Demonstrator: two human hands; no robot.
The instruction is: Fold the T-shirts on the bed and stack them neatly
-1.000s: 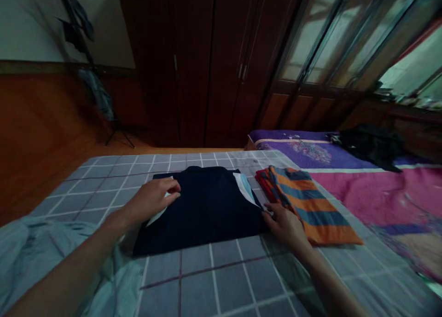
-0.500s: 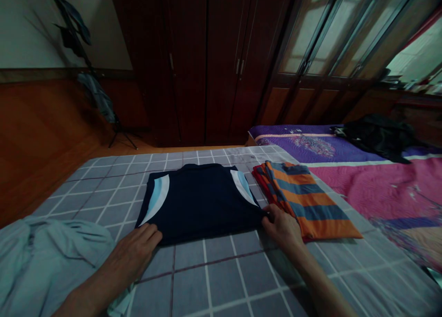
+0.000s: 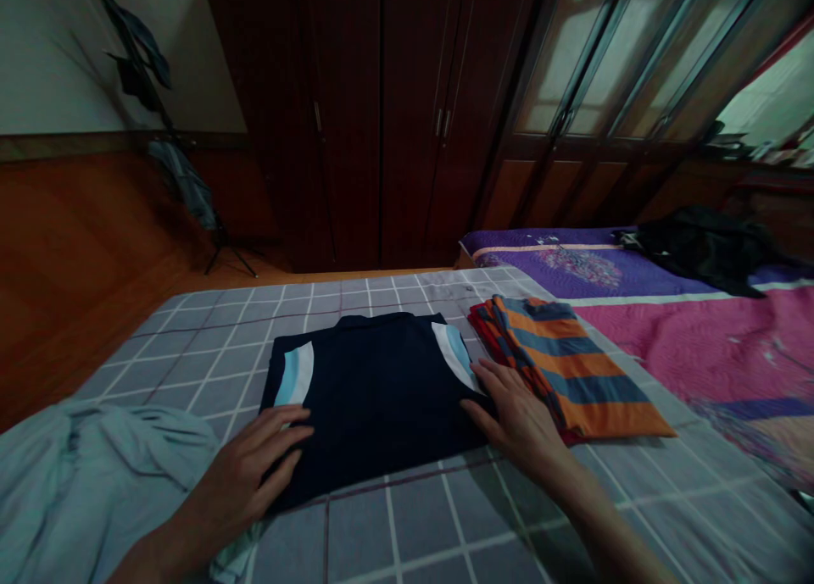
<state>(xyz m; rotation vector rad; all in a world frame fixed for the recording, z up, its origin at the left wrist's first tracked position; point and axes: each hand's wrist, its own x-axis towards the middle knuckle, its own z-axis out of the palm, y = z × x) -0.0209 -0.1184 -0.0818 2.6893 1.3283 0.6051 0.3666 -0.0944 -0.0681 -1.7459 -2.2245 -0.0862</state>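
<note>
A folded navy shirt [image 3: 381, 397] with light blue and white curved panels lies on the grey checked bedsheet [image 3: 420, 516] in front of me. My left hand [image 3: 260, 457] rests over its near left edge, fingers apart. At the right edge of the shirt is my right hand [image 3: 512, 410], its fingers spread and touching the fabric. Right of the shirt sits a stack of folded clothes, topped by an orange and grey striped shirt [image 3: 578, 355], with red cloth showing at its left side.
A crumpled pale green garment [image 3: 114, 474] lies at the left. Beyond the right side is a purple and pink bedspread [image 3: 667, 338] with a dark garment [image 3: 705, 245] on it. A dark wardrobe [image 3: 375, 126] and a stand with clothes [image 3: 184, 181] stand at the back.
The navy shirt's near edge has come closer to me, more so on the left. Both hands have loosened from their grip on its edges and now lie with fingers spread.
</note>
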